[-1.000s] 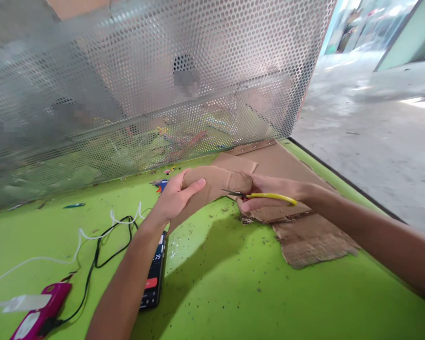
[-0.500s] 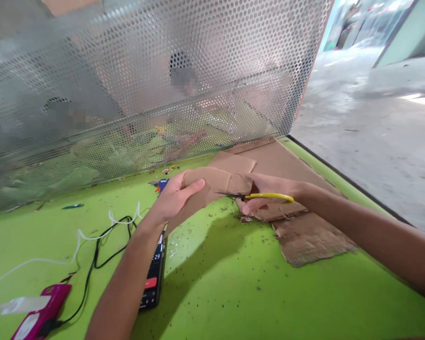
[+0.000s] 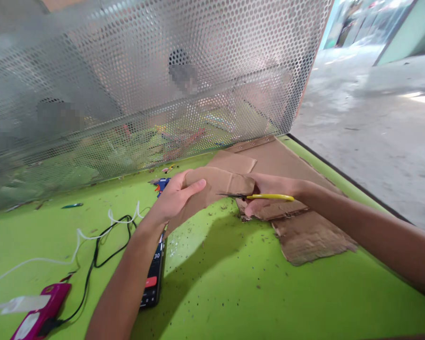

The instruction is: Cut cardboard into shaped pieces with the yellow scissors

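Observation:
A curved strip of brown cardboard (image 3: pixel 216 182) is held above the green table. My left hand (image 3: pixel 175 196) grips its left end, thumb on top and the other fingers hidden behind. My right hand (image 3: pixel 264 189) is closed on yellow-handled scissors (image 3: pixel 271 196), whose dark blades point left along the cardboard's lower edge near its right end. Part of the scissors' handles is hidden by the fingers. Below and beyond the right hand lie more cardboard pieces, among them a torn-edged one (image 3: pixel 313 238) and a large flat sheet (image 3: pixel 283 160).
Perforated metal panel (image 3: pixel 198 94) stands along the table's far side, with people behind it. Left of the cardboard are a blue glue gun (image 3: pixel 161 185), a phone (image 3: pixel 154 278) under my left forearm, a magenta power bank (image 3: pixel 44 309) and cables (image 3: pixel 95 250). Small scraps dot the green table (image 3: pixel 233 293).
The scissors and my right hand have shifted very slightly right. My left hand stays in place on the cardboard strip.

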`<state>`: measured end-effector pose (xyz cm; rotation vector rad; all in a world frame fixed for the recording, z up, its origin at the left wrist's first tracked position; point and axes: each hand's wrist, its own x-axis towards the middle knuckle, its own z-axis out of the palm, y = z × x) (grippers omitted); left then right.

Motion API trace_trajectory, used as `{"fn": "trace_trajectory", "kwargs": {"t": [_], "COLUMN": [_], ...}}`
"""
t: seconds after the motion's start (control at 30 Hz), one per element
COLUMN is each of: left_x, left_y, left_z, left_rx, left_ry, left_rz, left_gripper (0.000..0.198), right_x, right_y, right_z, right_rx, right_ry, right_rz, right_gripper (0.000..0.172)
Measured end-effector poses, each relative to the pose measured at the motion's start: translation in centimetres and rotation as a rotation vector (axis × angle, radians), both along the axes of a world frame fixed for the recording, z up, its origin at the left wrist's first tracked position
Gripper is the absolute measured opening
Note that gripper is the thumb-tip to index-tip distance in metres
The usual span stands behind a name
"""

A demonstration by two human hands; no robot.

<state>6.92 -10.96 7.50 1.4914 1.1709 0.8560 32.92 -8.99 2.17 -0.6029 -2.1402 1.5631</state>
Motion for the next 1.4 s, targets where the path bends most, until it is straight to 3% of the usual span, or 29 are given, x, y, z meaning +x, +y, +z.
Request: {"fn": "trace_trajectory", "kwargs": {"t": [0.43, 0.63, 1.13, 1.4], "left_x": [0.0, -0.1, 0.1, -0.3], "left_y": [0.0, 0.2, -0.1, 0.4], "left_z": [-0.1, -0.6, -0.2, -0.9], "left_rx": [0.072, 0.056, 0.016, 0.064], "left_ry": [0.086, 0.071, 0.036, 0.117], "left_rz": [-0.037, -0.038, -0.036, -0.098], "left_gripper": [0.035, 0.036, 0.035, 0.040], "right_x": [0.8, 0.4, -0.1, -0.1], "right_y": [0.1, 0.1, -0.7, 0.1], "right_z": [-0.7, -0.1, 0.9, -0.5], "right_rx": [-0.067, 0.037, 0.021, 0.039], "right_ry": [-0.201, -0.102, -0.046, -0.004], "right_rz": [0.023, 0.057, 0.036, 0.078], "right_gripper": [0.042, 0.033, 0.029, 0.034]}}
